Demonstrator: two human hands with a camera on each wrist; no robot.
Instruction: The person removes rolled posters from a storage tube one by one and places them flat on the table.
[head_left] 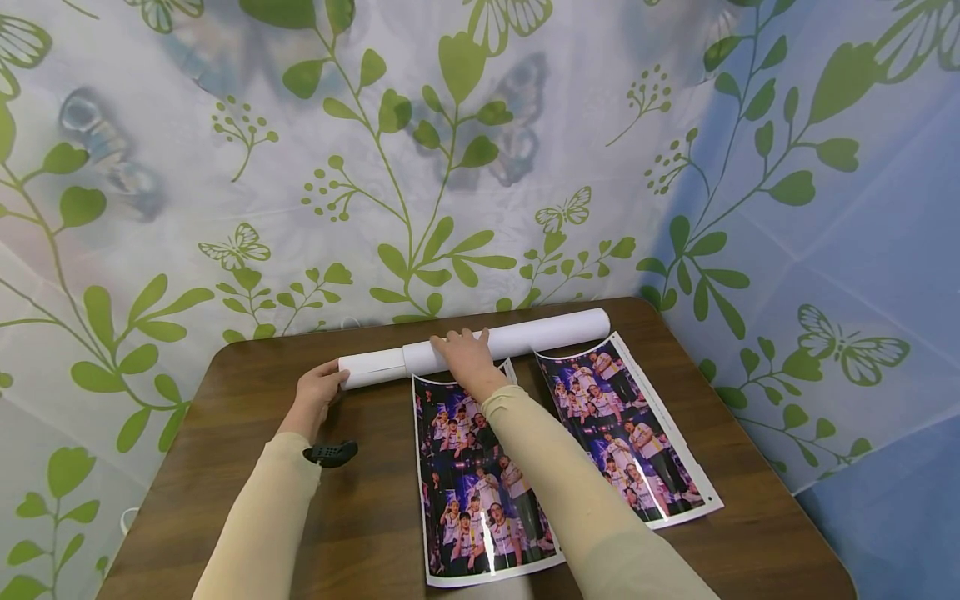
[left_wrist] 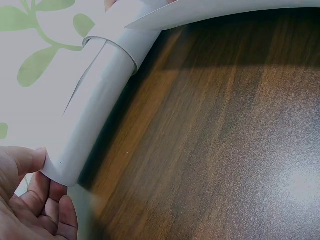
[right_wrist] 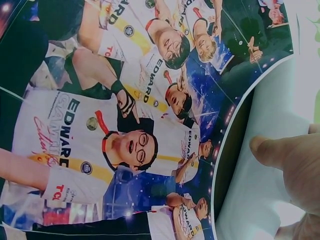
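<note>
A wide white paper roll (head_left: 547, 333) lies along the far edge of the table, and a narrower white paper roll (head_left: 372, 368) sticks out of its left end. My left hand (head_left: 313, 397) pinches the free left end of the narrow roll; in the left wrist view the thumb is on top and the fingers (left_wrist: 37, 192) tuck in at the rim. A slanting seam shows along this inner roll (left_wrist: 90, 115). Over the wide roll lies my right hand (head_left: 467, 360), gripping it with the thumb (right_wrist: 270, 152) on the near side.
Two glossy printed group-photo posters (head_left: 480, 483) (head_left: 630, 433) lie in front of the wide roll, their far edges curling up beside it. My right forearm (head_left: 577, 483) passes over them. A leaf-patterned curtain (head_left: 420, 167) hangs behind the brown wooden table (head_left: 360, 517).
</note>
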